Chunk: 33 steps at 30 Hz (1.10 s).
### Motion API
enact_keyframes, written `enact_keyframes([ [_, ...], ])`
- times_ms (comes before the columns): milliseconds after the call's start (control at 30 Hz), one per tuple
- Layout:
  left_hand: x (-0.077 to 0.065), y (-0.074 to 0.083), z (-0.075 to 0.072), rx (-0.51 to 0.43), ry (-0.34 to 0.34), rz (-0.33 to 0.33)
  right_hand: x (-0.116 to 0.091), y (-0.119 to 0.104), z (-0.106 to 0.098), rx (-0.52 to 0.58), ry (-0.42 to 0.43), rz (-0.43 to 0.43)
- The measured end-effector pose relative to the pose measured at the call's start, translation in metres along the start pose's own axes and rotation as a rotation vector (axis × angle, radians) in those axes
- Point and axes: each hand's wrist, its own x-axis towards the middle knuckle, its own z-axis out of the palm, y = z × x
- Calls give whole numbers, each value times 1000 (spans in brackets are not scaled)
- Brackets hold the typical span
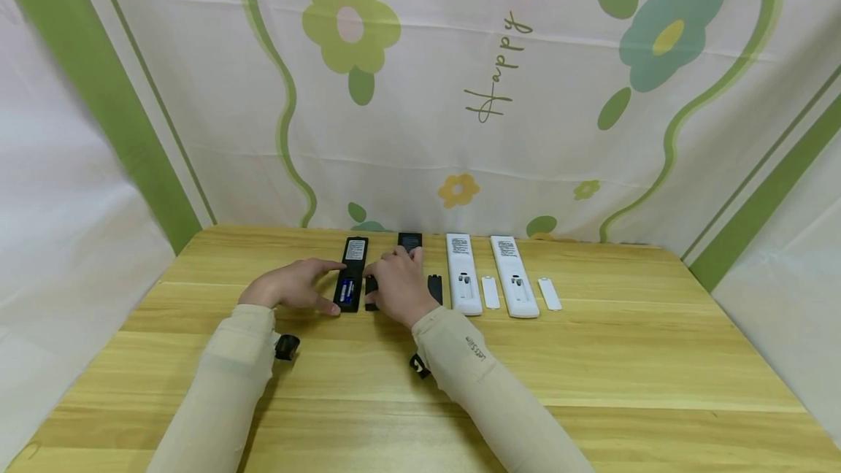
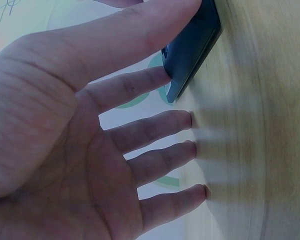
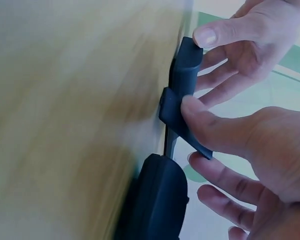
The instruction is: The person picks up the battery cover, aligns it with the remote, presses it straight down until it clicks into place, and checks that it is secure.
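A black remote control (image 1: pixel 355 272) lies back up, with blue batteries (image 1: pixel 347 290) in its uncovered compartment. My left hand (image 1: pixel 292 285) is beside it, fingers spread and fairly straight; its thumb presses the near end and its index fingertip touches the side. My right hand (image 1: pixel 398 283) pinches a small black battery cover (image 3: pixel 177 117) between thumb and fingers. In the right wrist view this cover is held tilted, overlapping the first remote (image 3: pixel 184 72). Partly behind the right hand lies a second black remote (image 1: pixel 410 241), and to its right a black cover (image 1: pixel 435 289).
Farther right, a white remote (image 1: pixel 464 268) and another white remote (image 1: pixel 515 268) lie with their battery compartments uncovered. A white cover (image 1: pixel 490 293) and a second white cover (image 1: pixel 550 294) lie next to them. Behind the wooden table (image 1: pixel 368 414) hangs a flowered curtain (image 1: pixel 407 130).
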Motion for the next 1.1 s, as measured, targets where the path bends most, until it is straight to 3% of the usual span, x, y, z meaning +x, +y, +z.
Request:
enact_keyframes([
  [767,0,-1,0,22,1,9,4,5,-18,356,74,13],
  [1100,0,-2,-1,21,-9,29,12,-6,-19,444,31,34],
])
